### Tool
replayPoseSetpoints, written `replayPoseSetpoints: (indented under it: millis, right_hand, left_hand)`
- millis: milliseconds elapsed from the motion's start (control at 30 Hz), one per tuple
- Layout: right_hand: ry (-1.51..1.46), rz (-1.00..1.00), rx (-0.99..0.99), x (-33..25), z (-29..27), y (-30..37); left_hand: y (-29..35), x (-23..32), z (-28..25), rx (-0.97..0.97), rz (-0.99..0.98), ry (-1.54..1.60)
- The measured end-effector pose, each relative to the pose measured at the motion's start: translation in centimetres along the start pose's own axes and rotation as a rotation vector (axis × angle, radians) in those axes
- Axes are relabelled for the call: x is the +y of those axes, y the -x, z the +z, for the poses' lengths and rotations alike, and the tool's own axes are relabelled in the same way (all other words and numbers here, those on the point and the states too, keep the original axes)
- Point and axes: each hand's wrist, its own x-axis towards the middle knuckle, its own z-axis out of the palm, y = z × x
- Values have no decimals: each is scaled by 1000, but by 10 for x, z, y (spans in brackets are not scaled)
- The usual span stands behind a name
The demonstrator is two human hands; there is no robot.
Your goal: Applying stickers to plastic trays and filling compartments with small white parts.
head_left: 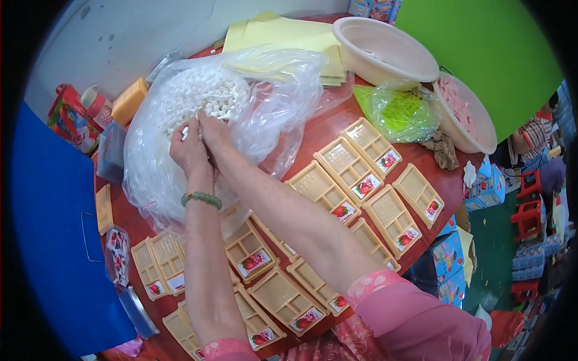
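A big clear plastic bag lies open, full of small white block-like pieces. Both my hands are close together over the near edge of the pile. My left hand, with a green bead bracelet on its wrist, is curled, and a white piece shows at its fingertips. Against it, my right hand is bent with its fingers drawn together; what they hold is hidden. Several beige compartment trays with strawberry pictures lie in rows on the red table, partly under my forearms.
Yellow sheets lie behind the bag. One large pale basin stands at the back right, beside another basin of pink pieces. Near them are a bag of bright green pieces and a brown cloth. Clear containers line the left edge.
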Motion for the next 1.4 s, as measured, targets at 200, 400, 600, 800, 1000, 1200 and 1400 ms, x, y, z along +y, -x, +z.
replayPoseSetpoints:
  millis: [200,400,600,800,1000,1200,1400]
  right_hand:
    - [-183,-38,-6,-12,-6,9]
    - [-239,-28,-6,-9,-25,10]
    - [-652,201,-168,-47,-51,23]
    - [-398,102,-287,-74,-179,45]
    - [-107,-4,-17,-28,-301,50]
    - [879,-625,194,9,-318,58]
    - [1053,-604,140,3,-311,66]
  left_hand:
    - [-20,-4,-18,-44,485,-784]
    - [-5,-3,-14,-241,-74,-11]
    - [-2,1,-38,-52,-269,79]
    - [-10,-24,-41,-38,-144,-99]
    - [-6,-33,-32,-53,14,-243]
    - [-6,-38,-33,-42,100,-256]
    - [-4,-37,-37,-61,124,-296]
